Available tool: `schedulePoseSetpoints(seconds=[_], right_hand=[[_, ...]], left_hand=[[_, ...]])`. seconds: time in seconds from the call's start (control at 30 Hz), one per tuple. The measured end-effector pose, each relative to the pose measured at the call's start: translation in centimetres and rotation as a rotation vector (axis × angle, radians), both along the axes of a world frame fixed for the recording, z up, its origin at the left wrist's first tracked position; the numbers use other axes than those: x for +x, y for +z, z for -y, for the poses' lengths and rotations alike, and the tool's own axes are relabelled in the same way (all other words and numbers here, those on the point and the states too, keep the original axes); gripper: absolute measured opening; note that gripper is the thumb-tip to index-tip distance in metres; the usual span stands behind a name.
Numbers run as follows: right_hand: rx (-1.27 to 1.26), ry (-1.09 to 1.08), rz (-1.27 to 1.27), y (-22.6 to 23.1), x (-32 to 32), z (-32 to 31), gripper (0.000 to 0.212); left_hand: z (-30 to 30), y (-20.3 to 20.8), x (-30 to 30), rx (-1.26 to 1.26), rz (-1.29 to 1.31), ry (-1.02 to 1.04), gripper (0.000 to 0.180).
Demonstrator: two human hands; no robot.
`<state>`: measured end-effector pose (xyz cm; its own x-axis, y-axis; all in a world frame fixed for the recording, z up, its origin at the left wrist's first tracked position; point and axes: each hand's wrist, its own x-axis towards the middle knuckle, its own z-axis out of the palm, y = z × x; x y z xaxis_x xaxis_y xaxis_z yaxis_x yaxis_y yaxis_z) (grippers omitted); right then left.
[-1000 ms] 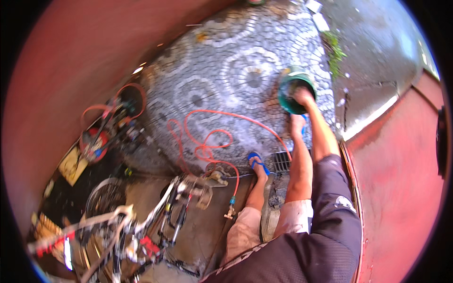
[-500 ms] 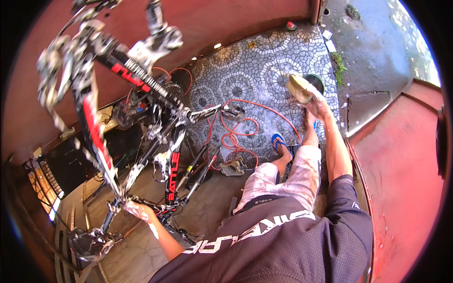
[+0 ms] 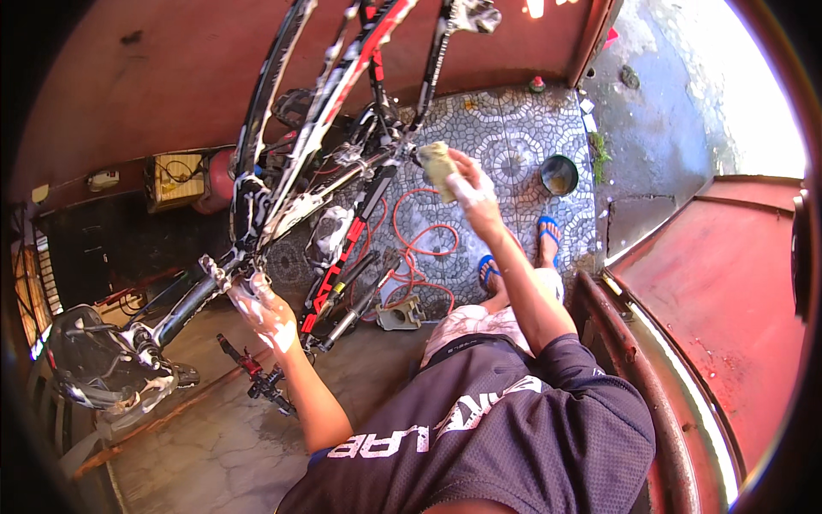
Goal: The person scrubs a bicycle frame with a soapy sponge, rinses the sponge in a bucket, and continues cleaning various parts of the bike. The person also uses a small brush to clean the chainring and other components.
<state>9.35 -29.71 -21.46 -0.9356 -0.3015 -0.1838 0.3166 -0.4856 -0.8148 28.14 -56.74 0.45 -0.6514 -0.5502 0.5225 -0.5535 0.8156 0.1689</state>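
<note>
A black bicycle frame [image 3: 349, 257] with red and white markings, spotted with white foam, stands tilted on my left. Its foam-streaked saddle [image 3: 103, 355] points to the lower left. My left hand [image 3: 265, 313], foam on its skin, is closed round the frame by the seat post joint; the fingertips are partly hidden. In my right hand [image 3: 473, 201] is a yellowish sponge [image 3: 439, 170], pinched between thumb and fingers. It is held close to the crank area [image 3: 396, 147]; whether it touches the frame I cannot tell.
On the patterned tiles stand a dark bucket [image 3: 559, 176] with murky liquid and my feet in blue flip-flops [image 3: 548, 230]. An orange-red hose [image 3: 425, 253] lies in loops beside a grey block-like object [image 3: 401, 314]. Red metal walls [image 3: 728, 291] flank both sides.
My right hand has brought the sponge left, from beside the bucket to near the crank. The bicycle has turned in view, while my left hand stays at the seat post joint.
</note>
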Motion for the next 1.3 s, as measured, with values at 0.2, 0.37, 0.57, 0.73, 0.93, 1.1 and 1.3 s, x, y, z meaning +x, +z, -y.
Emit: schedulePoseSetpoints(seconds=[0.2, 0.37, 0.57, 0.73, 0.93, 1.1, 1.3], right_hand=[[0.694, -0.453, -0.338, 2.4, 1.3, 10.7, 0.064], [0.6, -0.312, -0.249, -0.6, 7.6, 13.4, 0.047], [0.667, -0.584, -0.329, 0.6, 1.7, 11.9, 0.051], [0.47, -0.209, -0.13, -1.5, 0.2, 2.4, 0.045], [0.729, 0.075, -0.441, -8.0, -11.1, 1.5, 0.023], [0.964, 0.034, -0.431, -0.2, -10.9, 1.1, 0.026], [0.483, 0.259, -0.326, -7.4, -12.6, -0.5, 0.024]], left_hand=[[0.0, -0.8, 0.8, -0.151, 0.081, -0.122, 0.057], [-1.5, 0.8, 0.1, 0.051, 0.11, -0.078, 0.036], [2.2, -1.1, 0.2, -0.842, 0.109, -0.423, 0.035], [-0.2, -0.6, 0.9, -0.065, -0.05, -0.115, 0.042], [0.7, -0.4, -0.9, -0.222, 0.041, -0.312, 0.045], [0.7, -1.1, 2.4, -0.264, 0.08, -0.168, 0.049], [-1.9, 0.5, -0.3, -0.115, 0.105, -0.035, 0.057]])
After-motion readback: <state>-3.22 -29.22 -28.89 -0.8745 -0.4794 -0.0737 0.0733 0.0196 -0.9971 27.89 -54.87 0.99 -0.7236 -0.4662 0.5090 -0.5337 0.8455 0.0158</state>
